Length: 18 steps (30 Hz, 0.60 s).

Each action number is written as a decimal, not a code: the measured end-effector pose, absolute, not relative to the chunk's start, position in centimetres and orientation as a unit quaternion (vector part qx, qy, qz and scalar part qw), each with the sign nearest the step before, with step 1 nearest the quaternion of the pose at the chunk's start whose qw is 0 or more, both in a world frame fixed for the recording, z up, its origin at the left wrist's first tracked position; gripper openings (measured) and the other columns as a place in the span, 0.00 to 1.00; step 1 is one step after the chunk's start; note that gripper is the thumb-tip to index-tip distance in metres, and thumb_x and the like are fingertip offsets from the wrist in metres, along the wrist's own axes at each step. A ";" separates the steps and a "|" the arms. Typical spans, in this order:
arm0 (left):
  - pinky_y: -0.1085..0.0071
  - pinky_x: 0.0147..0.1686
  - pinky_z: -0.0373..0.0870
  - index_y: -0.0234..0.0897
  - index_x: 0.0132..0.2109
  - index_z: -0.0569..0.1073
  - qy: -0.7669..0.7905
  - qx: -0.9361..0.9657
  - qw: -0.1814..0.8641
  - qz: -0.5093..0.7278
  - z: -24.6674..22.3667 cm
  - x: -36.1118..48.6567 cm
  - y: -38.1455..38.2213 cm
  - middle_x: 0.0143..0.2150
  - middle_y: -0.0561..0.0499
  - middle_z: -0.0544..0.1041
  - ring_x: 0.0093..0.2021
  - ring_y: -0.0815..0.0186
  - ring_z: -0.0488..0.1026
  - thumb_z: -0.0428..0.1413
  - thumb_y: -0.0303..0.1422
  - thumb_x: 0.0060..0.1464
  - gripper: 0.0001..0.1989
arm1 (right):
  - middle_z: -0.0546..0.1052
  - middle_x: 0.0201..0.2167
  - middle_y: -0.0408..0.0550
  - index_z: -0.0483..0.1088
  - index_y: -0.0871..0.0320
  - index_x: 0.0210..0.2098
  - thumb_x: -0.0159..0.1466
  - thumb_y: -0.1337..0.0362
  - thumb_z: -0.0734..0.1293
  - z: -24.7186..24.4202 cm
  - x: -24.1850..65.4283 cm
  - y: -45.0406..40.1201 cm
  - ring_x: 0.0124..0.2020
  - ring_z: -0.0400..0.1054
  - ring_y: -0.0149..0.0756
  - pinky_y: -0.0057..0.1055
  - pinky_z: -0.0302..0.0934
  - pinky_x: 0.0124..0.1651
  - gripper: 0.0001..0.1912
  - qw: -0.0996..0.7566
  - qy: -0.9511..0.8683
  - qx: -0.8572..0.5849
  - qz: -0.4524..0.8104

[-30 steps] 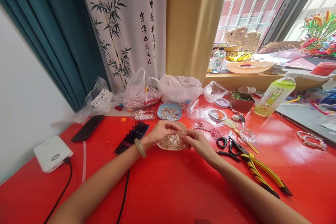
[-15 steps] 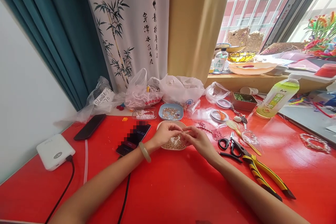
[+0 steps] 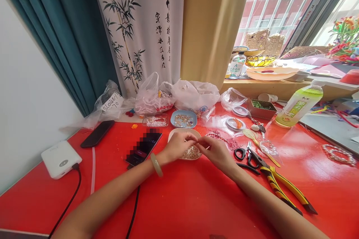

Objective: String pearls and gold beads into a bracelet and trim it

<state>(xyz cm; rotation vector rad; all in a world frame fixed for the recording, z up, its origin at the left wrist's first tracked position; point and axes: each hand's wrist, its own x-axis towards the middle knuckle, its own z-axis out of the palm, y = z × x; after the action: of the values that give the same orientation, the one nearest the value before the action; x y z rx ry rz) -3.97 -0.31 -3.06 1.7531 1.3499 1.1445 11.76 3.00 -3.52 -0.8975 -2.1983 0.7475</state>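
My left hand (image 3: 180, 145), with a pale bangle (image 3: 156, 164) at the wrist, hovers over a cream dish (image 3: 171, 133) of small gold beads (image 3: 191, 152). Its thumb and fingers are pinched together. From the other side my right hand (image 3: 215, 152) is closed in a pinch as well, its fingertips meeting those of the left. Whatever lies between the fingertips is too small to make out. Just behind the dish are a blue dish (image 3: 172, 116) of mixed beads and a clear box (image 3: 156, 120) with pearly beads. Pink-red beads (image 3: 224, 139) lie right of my hands.
On the red table (image 3: 174, 209), a phone (image 3: 144, 147) and a white power bank (image 3: 61, 159) lie left. Scissors (image 3: 240, 153), yellow-black pliers (image 3: 280, 185) and a green drink bottle (image 3: 300, 105) are right. Plastic bags (image 3: 195, 94) line the back.
My fingertips have drawn closer together, and both hands stay over the bead dish. The whole view has shifted slightly. The phone's timer has advanced.
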 end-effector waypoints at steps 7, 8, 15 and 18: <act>0.74 0.35 0.65 0.36 0.33 0.75 0.507 0.702 0.268 0.422 -1.9 -3.9 -1.0 0.33 0.52 0.76 0.34 0.67 0.71 0.49 0.29 0.50 0.09 | 0.75 0.23 0.45 0.69 0.55 0.28 0.57 0.65 0.59 -3.2 12.0 2.9 0.22 0.68 0.33 0.26 0.56 0.27 0.07 0.270 -0.885 -0.365 0.102; 0.74 0.34 0.65 0.36 0.33 0.74 0.509 0.702 0.263 0.422 -1.7 -3.9 -1.1 0.33 0.52 0.76 0.34 0.68 0.71 0.49 0.29 0.50 0.09 | 0.75 0.23 0.45 0.68 0.55 0.28 0.57 0.65 0.59 -3.2 12.1 3.0 0.22 0.68 0.32 0.26 0.55 0.27 0.07 0.267 -0.887 -0.366 0.094; 0.71 0.36 0.66 0.36 0.38 0.71 0.542 0.698 0.204 0.420 -0.9 -4.5 -1.1 0.38 0.49 0.74 0.37 0.66 0.70 0.49 0.32 0.51 0.09 | 0.74 0.24 0.43 0.68 0.55 0.27 0.56 0.65 0.59 -2.9 12.5 3.3 0.22 0.67 0.31 0.25 0.56 0.27 0.07 0.298 -0.871 -0.376 0.110; 0.68 0.43 0.64 0.36 0.42 0.69 0.587 0.691 0.158 0.391 -0.7 -6.3 -1.4 0.43 0.47 0.72 0.41 0.64 0.69 0.50 0.31 0.49 0.11 | 0.75 0.26 0.44 0.68 0.55 0.27 0.57 0.65 0.59 -2.5 12.7 3.4 0.23 0.67 0.31 0.26 0.57 0.28 0.07 0.320 -0.860 -0.368 0.149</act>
<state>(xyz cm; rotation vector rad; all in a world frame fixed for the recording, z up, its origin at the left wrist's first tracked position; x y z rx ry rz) -6.33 -1.37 -0.72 1.9762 1.6779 1.1194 12.70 3.42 -2.51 -0.9683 -2.2595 0.3920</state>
